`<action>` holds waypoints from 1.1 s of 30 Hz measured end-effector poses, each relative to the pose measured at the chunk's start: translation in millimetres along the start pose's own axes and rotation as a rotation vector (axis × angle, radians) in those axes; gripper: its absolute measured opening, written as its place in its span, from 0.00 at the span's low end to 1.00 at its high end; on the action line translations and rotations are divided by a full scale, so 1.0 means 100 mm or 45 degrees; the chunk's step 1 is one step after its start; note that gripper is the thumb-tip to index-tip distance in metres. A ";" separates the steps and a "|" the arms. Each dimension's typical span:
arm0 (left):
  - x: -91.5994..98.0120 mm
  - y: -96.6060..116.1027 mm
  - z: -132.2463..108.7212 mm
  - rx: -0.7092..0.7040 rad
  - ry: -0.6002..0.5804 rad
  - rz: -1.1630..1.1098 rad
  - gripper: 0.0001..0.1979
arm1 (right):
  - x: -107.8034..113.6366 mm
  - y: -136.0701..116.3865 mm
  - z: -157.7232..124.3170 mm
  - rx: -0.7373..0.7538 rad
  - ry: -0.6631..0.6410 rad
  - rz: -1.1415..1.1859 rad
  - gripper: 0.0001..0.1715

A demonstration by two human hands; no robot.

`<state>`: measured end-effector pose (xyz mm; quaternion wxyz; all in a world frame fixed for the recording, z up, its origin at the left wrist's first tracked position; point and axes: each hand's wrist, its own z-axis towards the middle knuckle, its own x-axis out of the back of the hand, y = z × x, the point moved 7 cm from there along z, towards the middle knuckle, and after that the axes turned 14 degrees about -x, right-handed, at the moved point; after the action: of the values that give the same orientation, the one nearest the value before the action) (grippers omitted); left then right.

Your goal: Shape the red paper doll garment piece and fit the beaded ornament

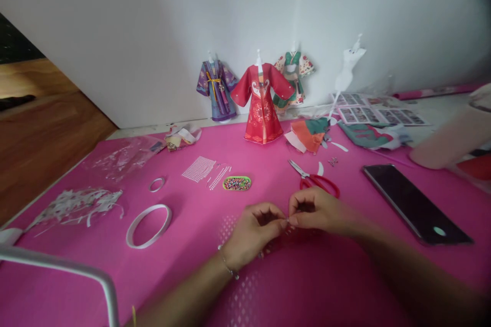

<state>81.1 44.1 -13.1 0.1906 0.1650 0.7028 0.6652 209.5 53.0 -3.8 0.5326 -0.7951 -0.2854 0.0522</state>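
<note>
My left hand (258,230) and my right hand (317,210) meet low over the pink mat (192,286), thumbs and fingertips pinched close together. Something tiny and pale seems to be between them, too small to name. Just beyond my right hand lie red-handled scissors (315,179), blades pointing to the back left. A green oval tray (237,183) full of small multicoloured beads sits ahead of my left hand. Near it are a sheet of white stick-on pearls (198,169) and narrower strips of them.
Miniature dresses in red (263,107), purple (217,89) and green (293,79) stand at the wall, beside a bare white mannequin (346,69). White tape rolls (149,226) lie left; a phone (414,204) and fabric pieces (309,134) lie right. A white bar (76,265) crosses the front left.
</note>
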 end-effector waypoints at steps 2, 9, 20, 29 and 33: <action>0.00 0.01 0.01 -0.020 0.006 -0.003 0.11 | 0.00 0.00 0.00 0.002 0.003 -0.003 0.09; 0.01 0.03 0.02 -0.046 0.018 -0.015 0.10 | 0.00 -0.02 -0.01 -0.015 -0.014 -0.010 0.10; 0.02 0.03 0.02 -0.052 0.024 -0.016 0.10 | 0.00 -0.04 -0.03 -0.021 -0.032 0.019 0.10; 0.01 0.02 0.02 -0.058 0.009 -0.011 0.10 | 0.00 -0.04 -0.03 -0.033 -0.042 0.015 0.10; 0.01 0.01 0.02 -0.049 0.010 -0.028 0.10 | 0.00 -0.03 -0.03 -0.045 -0.048 0.017 0.10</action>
<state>81.0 46.6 -11.9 0.1982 0.1512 0.6924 0.6771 208.9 51.5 -0.1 0.5127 -0.8051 -0.2910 0.0658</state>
